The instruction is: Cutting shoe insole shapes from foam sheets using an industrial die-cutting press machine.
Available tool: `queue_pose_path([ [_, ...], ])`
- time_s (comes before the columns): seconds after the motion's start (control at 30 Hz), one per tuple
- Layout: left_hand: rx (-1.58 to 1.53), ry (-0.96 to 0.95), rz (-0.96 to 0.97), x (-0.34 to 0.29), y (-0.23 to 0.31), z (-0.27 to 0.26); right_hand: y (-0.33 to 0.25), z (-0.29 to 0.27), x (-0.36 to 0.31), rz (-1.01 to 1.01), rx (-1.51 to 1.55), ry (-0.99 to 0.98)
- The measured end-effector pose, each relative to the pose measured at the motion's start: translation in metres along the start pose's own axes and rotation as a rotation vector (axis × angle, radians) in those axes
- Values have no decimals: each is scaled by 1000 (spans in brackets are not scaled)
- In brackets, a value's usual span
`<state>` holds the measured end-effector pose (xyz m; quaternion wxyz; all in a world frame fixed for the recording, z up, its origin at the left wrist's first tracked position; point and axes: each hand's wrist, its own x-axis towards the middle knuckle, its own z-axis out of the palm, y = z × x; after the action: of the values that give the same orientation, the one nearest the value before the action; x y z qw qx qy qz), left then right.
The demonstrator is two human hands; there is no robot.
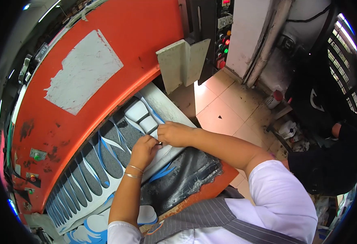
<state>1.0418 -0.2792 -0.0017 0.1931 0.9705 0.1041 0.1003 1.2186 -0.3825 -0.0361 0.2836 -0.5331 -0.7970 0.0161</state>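
Both my hands are at the right end of a long white foam sheet point(117, 171), close together. My left hand point(145, 149) has its fingers pinched at the sheet's near edge, with two thin bracelets on the wrist. Beside it, almost touching, my right hand point(174, 134) is closed with its fingers curled down. A small dark bit shows between the fingertips, too small to name. Just beyond the hands lie two white rounded pieces point(136, 110) edged in dark. Along the sheet runs a row of long sole-shaped grey areas point(90, 152), with white and blue strips between them.
An orange-red machine body point(146, 36) rises over the sheet's far side. Grey plates point(182, 65) and a panel of lit buttons point(224, 42) stand at the back. White and blue cut pieces point(95, 223) lie near left. A person in black point(324, 158) is at the right.
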Motion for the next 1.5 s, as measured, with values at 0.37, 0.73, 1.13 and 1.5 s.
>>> queue_pose_path([
  [0.37,-276,185,91,-14,0,19,5,7,-8,-157,410,78],
  [0.73,-312,138,99,-10,3,10,8,-6,-10,-146,385,7],
  [1.13,-231,178,61,-29,34,41,-9,-66,16,-2,371,-586],
  [1.5,-275,352,-184,-137,101,27,-176,-126,223,-3,1061,-306],
])
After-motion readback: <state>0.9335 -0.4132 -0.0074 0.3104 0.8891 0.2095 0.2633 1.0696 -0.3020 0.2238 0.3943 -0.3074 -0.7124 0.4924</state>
